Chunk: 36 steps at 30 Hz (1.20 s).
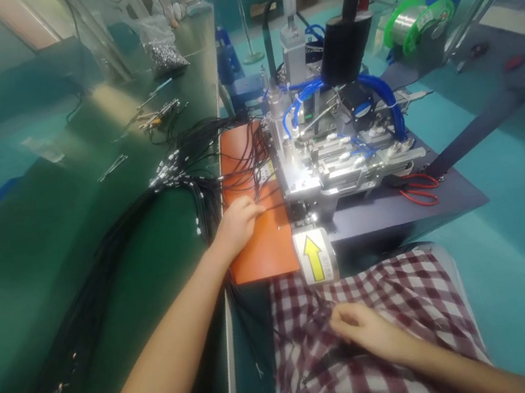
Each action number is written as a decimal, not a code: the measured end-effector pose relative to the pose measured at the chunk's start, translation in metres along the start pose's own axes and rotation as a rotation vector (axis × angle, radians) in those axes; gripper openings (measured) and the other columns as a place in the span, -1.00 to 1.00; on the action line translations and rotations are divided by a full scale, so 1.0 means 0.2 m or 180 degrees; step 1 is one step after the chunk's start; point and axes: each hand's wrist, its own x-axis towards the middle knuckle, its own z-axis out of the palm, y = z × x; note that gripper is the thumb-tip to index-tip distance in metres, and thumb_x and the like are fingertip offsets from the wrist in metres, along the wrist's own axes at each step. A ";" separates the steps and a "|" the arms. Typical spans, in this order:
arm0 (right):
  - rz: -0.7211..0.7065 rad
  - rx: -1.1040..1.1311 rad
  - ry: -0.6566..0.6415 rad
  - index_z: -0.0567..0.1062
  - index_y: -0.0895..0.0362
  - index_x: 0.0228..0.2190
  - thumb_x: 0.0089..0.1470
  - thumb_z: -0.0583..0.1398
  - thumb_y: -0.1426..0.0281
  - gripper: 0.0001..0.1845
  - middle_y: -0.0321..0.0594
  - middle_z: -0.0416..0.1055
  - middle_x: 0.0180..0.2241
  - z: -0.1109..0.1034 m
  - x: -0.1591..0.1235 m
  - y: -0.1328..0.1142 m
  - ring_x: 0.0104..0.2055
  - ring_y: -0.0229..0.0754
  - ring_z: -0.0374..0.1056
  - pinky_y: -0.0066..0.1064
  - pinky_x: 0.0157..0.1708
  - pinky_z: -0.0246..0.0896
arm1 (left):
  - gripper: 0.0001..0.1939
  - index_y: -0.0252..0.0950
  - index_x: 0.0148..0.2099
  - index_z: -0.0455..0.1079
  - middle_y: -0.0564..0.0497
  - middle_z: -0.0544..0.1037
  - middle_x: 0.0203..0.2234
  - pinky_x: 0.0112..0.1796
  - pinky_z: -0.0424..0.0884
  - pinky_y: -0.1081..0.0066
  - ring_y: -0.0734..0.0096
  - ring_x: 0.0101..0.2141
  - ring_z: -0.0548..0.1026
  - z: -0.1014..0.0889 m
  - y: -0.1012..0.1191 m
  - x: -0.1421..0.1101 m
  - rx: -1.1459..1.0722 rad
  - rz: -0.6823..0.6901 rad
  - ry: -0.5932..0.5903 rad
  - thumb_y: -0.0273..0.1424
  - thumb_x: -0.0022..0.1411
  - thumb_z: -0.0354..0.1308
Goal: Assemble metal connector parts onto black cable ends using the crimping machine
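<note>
My left hand [241, 224] rests over the orange plate [261, 261], its fingers pinched on a thin black cable [274, 207] that runs toward the machine [307, 178]. Above the checkered cloth [428, 303] on my lap, my right hand [361, 328] is closed with curled fingers; what it holds, if anything, I cannot make out. Dark strands lie on the cloth beside it. Just below the machine's front sits a white cylinder with a yellow arrow [313, 259]. More black cables [240, 160] cross the upper part of the plate.
A long bundle of black cables [116, 232] with shiny ends stretches over the green table [179, 333]. Farther back are a bag of small metal parts [164, 51] and some tools [161, 114]. Red-handled pliers or cutters [421, 189] and a green wire spool [408, 25] are on the right.
</note>
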 end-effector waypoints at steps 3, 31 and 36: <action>-0.0095 -0.0141 -0.0072 0.28 0.12 -0.54 0.12 0.10 0.31 -0.76 -0.36 0.26 -0.56 0.02 0.01 -0.03 -0.49 -0.28 0.17 -0.45 -0.45 0.05 | -0.72 -0.29 -0.20 0.52 -0.04 0.41 -0.35 -0.21 0.35 0.35 0.34 -0.27 0.40 0.01 0.00 0.00 -0.0059 -0.0048 -0.0003 -0.50 0.29 -0.04; -0.0383 -0.0105 -0.0038 0.44 0.11 -0.35 0.08 0.15 0.44 -0.93 -0.30 0.46 -0.45 0.16 -0.03 -0.18 -0.52 -0.27 0.41 -0.46 -0.48 0.25 | -0.68 -0.31 0.03 0.39 -0.08 0.50 -0.16 -0.05 0.36 0.21 0.20 -0.11 0.44 -0.11 0.19 -0.02 0.0062 -0.0378 0.0042 -0.50 0.21 0.08; -0.0953 0.0243 0.0493 0.49 0.09 -0.27 0.13 0.16 0.40 -0.88 -0.24 0.50 -0.33 0.02 -0.14 -0.32 -0.41 -0.23 0.46 -0.42 -0.39 0.36 | -0.76 -0.19 0.02 0.33 -0.07 0.50 -0.20 -0.17 0.42 0.24 0.21 -0.17 0.45 -0.26 0.59 -0.26 -0.0254 -0.0122 -0.0754 -0.34 0.32 0.05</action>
